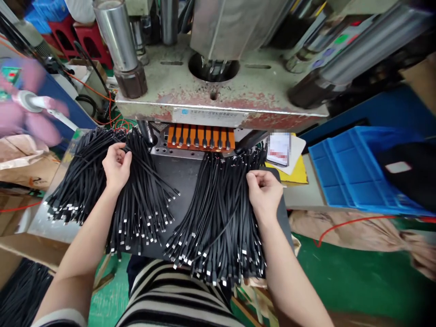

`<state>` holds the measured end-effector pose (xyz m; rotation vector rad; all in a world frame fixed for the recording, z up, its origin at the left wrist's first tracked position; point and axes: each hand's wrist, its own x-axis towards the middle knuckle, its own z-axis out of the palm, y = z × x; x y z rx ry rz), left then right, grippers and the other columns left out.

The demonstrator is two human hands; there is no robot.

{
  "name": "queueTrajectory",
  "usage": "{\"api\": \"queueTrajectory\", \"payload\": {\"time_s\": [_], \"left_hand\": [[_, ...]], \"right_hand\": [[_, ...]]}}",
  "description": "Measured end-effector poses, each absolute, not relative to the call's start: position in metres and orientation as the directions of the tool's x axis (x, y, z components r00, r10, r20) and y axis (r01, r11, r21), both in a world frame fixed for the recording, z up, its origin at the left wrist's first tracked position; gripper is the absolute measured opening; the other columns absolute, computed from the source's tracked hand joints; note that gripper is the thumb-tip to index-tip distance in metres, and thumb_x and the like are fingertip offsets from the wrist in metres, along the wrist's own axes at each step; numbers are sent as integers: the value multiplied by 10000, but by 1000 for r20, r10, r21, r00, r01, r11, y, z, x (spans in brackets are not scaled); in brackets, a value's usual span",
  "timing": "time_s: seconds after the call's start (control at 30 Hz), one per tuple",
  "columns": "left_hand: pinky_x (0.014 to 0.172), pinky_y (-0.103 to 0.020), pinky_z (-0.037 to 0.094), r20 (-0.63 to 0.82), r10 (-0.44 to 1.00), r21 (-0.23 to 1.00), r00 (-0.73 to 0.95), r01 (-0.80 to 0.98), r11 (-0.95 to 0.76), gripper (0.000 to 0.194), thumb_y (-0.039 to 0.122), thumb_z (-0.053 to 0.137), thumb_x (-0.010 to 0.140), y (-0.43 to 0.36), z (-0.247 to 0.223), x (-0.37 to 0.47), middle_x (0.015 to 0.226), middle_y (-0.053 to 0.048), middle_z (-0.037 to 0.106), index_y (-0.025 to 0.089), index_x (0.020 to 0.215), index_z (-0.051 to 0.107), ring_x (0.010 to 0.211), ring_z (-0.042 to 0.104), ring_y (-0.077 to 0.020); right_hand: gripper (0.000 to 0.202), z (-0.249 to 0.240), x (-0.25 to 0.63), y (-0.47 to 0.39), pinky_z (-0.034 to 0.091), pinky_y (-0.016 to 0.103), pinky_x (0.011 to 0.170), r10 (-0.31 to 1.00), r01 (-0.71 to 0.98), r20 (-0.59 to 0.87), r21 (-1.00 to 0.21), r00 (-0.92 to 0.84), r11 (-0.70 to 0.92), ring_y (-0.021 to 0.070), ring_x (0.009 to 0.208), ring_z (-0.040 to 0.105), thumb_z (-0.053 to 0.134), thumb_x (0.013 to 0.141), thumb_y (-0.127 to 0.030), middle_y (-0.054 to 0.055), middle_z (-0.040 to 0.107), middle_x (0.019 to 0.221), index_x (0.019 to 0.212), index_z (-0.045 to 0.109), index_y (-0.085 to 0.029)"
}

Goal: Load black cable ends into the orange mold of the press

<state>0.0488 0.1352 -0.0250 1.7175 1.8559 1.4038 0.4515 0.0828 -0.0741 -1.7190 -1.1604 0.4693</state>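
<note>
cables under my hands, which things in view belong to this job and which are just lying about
Likely part of the job:
- left cable pile, at the left hand
- right cable pile, at the right hand
- orange block bearing connectors
- machine

Probably just around:
- pink fan
- blue tray
- red stools

lower-left black cables (25,288) cut off; pink fan (29,101) blurred; nameplate (207,116) unreadable

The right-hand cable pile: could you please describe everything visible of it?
The cable pile is a fan of black, plastic-looking cables with silvery plugs at their near ends, lying on a dark board, bunched at the back, spreading in front. The right hand is at its edge; contact is unclear.
</note>
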Motion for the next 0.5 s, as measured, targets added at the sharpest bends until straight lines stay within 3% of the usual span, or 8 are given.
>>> {"api": "queueTrajectory", "payload": {"time_s": [0.2, 0.33, 0.43, 0.5], "left_hand": [[553, -206, 385, 446, 873, 709, -200, 674, -208, 236, 329, 603, 850, 126, -16, 51, 666, 38, 487, 149, 998, 641, 547, 438, -83], [619, -227, 454, 369, 918, 652, 146, 663, -367, 215, 347, 618, 861, 125, 9, 63, 712, -6, 606, 162, 952, 680, 609, 540, -109], [646, -226, 487, 170, 871, 709, 462, 557, -433, 239, 370, 625, 872, 135, 24, 85, 878, -51, 682, 172, 988, 693, 703, 615, -126], [657, -223, 502, 87, 816, 770, 571, 482, -419, 265, 382, 635, 869, 144, 28, 101, 1033, -85, 681, 173, 1021, 693, 810, 649, -146]], "right_hand": [[355, -80, 468, 87, 299, 250, 510, 827, 273, 89, -959, 555, -80, 106, 520, 393, 678, 697, -480, -17, 537, 630, 832, 656, -152], [359, -81, 468, 90, 255, 241, 483, 788, 186, 59, -980, 613, -71, 93, 499, 336, 686, 680, -496, -45, 479, 608, 824, 636, -171], [341, -82, 466, 90, 267, 240, 488, 794, 185, 71, -981, 604, -53, 92, 498, 354, 697, 685, -473, -43, 485, 598, 811, 645, -161], [330, -83, 466, 89, 285, 240, 503, 803, 188, 88, -982, 589, -31, 93, 508, 378, 710, 693, -454, -33, 511, 604, 808, 657, -149]]}}
